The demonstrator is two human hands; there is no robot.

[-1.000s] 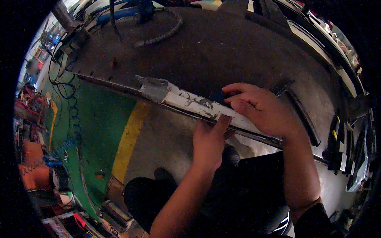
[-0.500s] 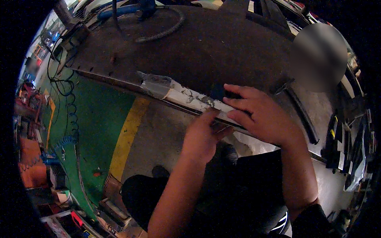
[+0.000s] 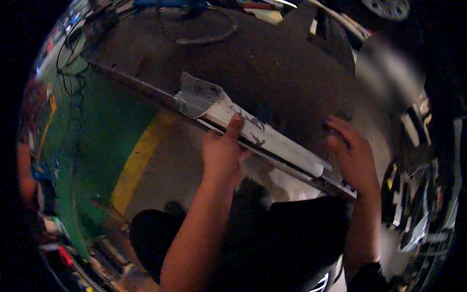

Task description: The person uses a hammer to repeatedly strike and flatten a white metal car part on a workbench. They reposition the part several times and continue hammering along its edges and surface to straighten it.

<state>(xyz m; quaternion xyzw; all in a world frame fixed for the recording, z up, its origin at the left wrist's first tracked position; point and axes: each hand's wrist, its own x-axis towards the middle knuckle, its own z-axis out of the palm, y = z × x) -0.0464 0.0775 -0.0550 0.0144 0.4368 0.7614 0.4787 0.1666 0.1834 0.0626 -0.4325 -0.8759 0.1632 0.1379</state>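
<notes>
A long, narrow piece of white-painted metal (image 3: 282,142), its paint flaked in patches, lies slantwise along the near edge of a dark workbench (image 3: 272,63). Its far-left end widens into a bare grey flange (image 3: 199,92). My left hand (image 3: 223,151) grips the piece near that end, thumb on top and fingers underneath. My right hand (image 3: 356,158) is off the piece, just beyond its right end, with fingers slightly bent and apart. I see nothing in it, though its palm side is partly hidden and blurred.
A curved grey hose (image 3: 214,36) rests on the bench's far side. Black coiled cable (image 3: 73,80) hangs at the left over a green floor (image 3: 107,126) with a yellow stripe (image 3: 138,170). Assorted dark and pale parts (image 3: 413,194) stand at the right. A car wheel (image 3: 391,7) shows at the top right.
My right hand has come off the metal piece and moved right. The left hand has shifted along it toward the flanged end. The view has turned, with some blur.
</notes>
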